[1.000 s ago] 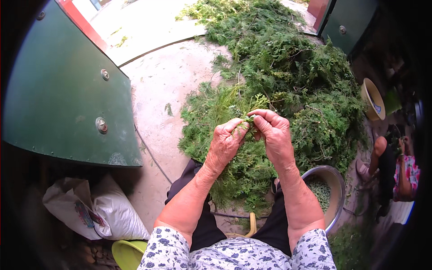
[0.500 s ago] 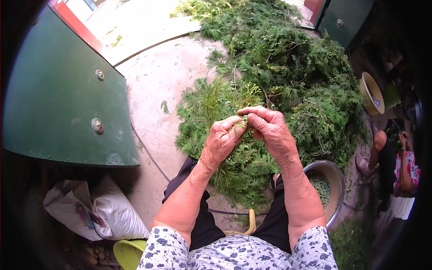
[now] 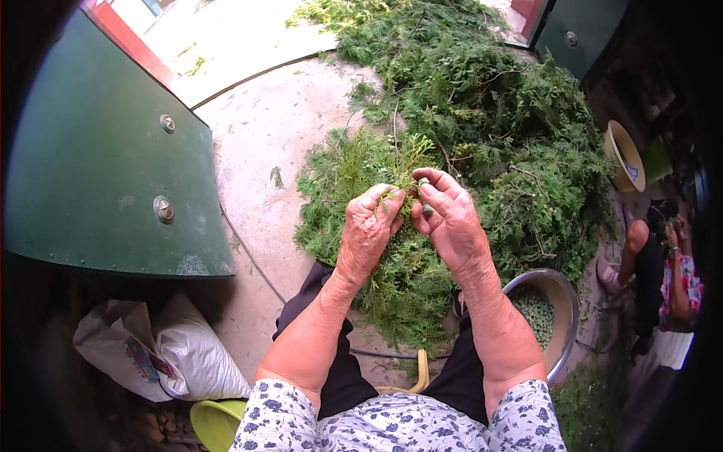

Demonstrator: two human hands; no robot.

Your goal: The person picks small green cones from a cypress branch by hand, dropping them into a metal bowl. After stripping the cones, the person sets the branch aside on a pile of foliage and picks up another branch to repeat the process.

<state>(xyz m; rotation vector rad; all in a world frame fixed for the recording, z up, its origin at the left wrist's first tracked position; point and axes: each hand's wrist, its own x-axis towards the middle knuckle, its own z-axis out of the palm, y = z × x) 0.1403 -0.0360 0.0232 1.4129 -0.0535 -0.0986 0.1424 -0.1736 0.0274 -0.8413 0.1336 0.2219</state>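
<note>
My left hand (image 3: 367,232) pinches a leafy evergreen sprig (image 3: 387,197) between thumb and fingers, over the near part of the branch heap. Just beside it, my right hand (image 3: 455,224) has its fingers curled loosely, with small green cones (image 3: 427,209) held at the fingertips. A narrow gap separates the two hands. Below and beyond them spreads a big heap of cut evergreen branches (image 3: 482,128). To the right of my right forearm stands a metal basin (image 3: 574,320), partly filled with similar green cones (image 3: 536,315).
White sacks (image 3: 197,350) and a yellow-green basin (image 3: 215,423) lie at lower left, below a green metal door (image 3: 113,181). A dark cable (image 3: 252,264) crosses the floor. At far right, another person (image 3: 674,279) sits near a pale yellow basin (image 3: 611,139).
My hands have drawn apart from their meeting point. The right hand has opened slightly and turned, and green cones now show at its fingertips; the left still grips the sprig.
</note>
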